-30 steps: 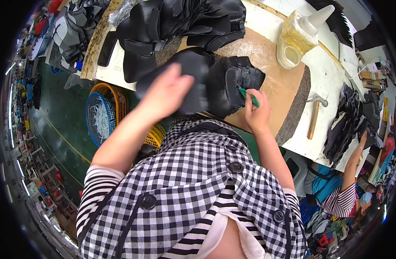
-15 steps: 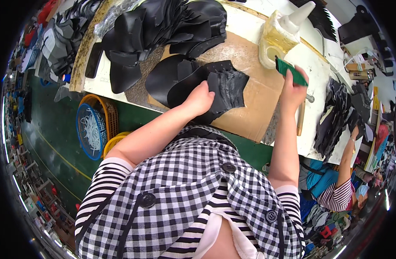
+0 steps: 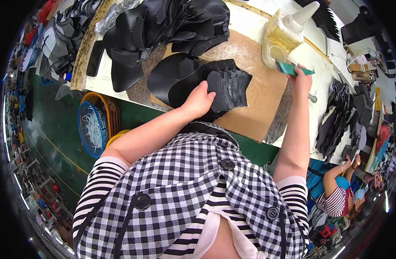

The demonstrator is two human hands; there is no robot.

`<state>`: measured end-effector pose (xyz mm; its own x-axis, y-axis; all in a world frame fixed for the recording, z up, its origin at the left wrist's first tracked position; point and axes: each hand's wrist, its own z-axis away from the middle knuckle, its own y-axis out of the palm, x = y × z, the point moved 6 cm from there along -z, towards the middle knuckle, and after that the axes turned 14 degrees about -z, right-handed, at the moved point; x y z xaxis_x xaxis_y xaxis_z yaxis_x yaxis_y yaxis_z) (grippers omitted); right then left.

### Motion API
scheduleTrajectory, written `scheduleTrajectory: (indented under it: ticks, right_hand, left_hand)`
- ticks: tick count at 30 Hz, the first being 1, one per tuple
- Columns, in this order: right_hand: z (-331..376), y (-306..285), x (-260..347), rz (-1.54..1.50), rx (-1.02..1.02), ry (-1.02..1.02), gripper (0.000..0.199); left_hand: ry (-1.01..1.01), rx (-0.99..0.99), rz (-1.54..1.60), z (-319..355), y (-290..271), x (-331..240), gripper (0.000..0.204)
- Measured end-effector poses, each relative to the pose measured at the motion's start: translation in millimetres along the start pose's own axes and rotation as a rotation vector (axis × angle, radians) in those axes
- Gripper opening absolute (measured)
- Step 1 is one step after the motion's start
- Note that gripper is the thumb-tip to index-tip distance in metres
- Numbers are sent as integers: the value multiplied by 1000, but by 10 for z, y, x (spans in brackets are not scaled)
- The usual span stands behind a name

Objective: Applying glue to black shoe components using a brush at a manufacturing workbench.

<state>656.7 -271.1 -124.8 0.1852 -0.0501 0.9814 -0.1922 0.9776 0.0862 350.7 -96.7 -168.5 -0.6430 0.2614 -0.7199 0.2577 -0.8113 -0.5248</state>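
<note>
Fanned black leather-like pieces (image 3: 233,91) under left hand (image 3: 198,100), grip unclear, appear light, pliable; hold edges. Right hand (image 3: 300,81), apart, clasps flat green plastic tool (image 3: 287,68)

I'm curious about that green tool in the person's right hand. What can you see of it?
The green tool is flat and elongated, with a darker left end; blur hides its material and finer details. The right hand grips it right of its middle, slightly aslant, near the cup of the yellowish container. Whether they touch is unclear.
</note>
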Motion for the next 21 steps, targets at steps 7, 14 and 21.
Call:
scheduleTrajectory:
  ticks: [7,14,21]
  right_hand:
    - [1342,988,-401,162,548,-171,19]
    - [1589,1131,-198,557,701,-284,18]
    - [1695,1061,-244,361,849,-476,18]
  left_hand:
    - [19,-3,-136,-8,22,11,30]
    - [91,-49,-26,6,72,61,30]
    - [136,-29,-128,50,83,33,35]
